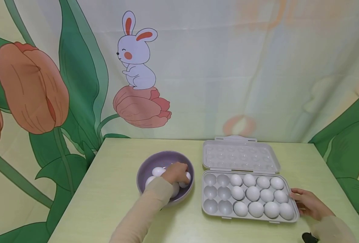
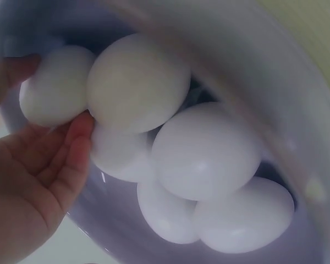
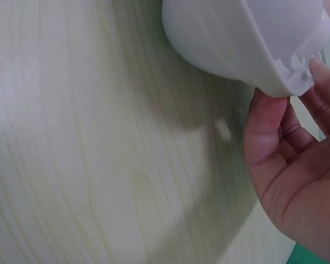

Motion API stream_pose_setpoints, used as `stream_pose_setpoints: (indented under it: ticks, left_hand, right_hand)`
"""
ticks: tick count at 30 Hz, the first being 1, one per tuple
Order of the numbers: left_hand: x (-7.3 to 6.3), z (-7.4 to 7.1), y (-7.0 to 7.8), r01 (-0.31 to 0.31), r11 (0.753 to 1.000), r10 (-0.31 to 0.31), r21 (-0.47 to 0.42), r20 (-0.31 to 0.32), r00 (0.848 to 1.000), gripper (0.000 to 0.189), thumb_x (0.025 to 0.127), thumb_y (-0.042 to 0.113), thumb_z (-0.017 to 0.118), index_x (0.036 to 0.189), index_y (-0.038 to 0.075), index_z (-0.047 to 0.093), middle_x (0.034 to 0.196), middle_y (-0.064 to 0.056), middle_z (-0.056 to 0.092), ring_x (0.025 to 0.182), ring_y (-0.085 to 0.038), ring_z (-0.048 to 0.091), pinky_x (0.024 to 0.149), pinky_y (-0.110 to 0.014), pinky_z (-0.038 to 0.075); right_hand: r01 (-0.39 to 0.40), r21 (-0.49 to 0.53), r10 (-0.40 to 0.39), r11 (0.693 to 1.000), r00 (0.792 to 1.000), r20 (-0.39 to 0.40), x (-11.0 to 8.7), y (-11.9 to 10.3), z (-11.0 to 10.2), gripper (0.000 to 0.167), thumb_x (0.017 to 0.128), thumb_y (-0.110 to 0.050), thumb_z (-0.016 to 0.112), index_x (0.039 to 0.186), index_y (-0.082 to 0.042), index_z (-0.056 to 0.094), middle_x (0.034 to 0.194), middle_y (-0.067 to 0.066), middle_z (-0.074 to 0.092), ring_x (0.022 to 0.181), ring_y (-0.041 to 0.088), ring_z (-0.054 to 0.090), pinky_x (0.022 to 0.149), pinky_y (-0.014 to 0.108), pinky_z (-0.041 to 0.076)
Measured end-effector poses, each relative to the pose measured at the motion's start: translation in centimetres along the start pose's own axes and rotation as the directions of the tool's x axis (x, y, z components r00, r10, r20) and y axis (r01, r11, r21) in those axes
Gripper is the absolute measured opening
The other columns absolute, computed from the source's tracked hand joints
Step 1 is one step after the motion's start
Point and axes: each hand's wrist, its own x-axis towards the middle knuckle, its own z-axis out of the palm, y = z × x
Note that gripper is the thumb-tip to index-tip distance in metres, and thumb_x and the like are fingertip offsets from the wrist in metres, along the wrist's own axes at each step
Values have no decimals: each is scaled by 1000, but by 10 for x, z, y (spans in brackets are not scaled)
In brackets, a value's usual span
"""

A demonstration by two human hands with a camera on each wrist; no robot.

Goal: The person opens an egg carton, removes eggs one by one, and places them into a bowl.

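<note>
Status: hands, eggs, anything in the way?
Left hand pinching an egg in purple bowl. Right hand holding egg tray at its end. Twelve cups filled, six empty. Lid folded back, nothing visibly blocking.

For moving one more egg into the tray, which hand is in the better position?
Left, I think: the left hand grips an egg in the bowl, and the tray's empty cups are at the end nearer it. The right hand holds the other end.

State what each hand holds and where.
The left hand pinches an egg by opposite sides; the right hand holds the egg tray by its right rim.
</note>
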Motion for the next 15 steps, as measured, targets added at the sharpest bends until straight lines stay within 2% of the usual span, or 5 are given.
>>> stream_pose_setpoints:
  ticks: [5, 15]
  left_hand:
    - [0, 2, 1, 2, 1000, -1, 18, -9, 1000, 21, 61, 21, 70, 76, 10, 59, 75, -3, 60, 67, -18, 52, 62, -28, 42]
    - [-1, 6, 3, 11, 1000, -11, 27, -10, 1000, 21, 62, 21, 70, 75, 9, 59, 77, -5, 61, 71, -20, 54, 65, -30, 44]
  right_hand:
    - [-6, 3, 6, 1000, 1000, -2, 1, -1, 0, 67, 88, -33, 51, 132, 6, 20, 84, -5, 57, 75, 14, 53, 65, 31, 45]
    - [-16, 4, 16, 1000, 1000, -4, 0, -2, 0, 65, 89, -32, 49, 132, 6, 20, 84, -4, 57, 74, 14, 52, 64, 30, 44]
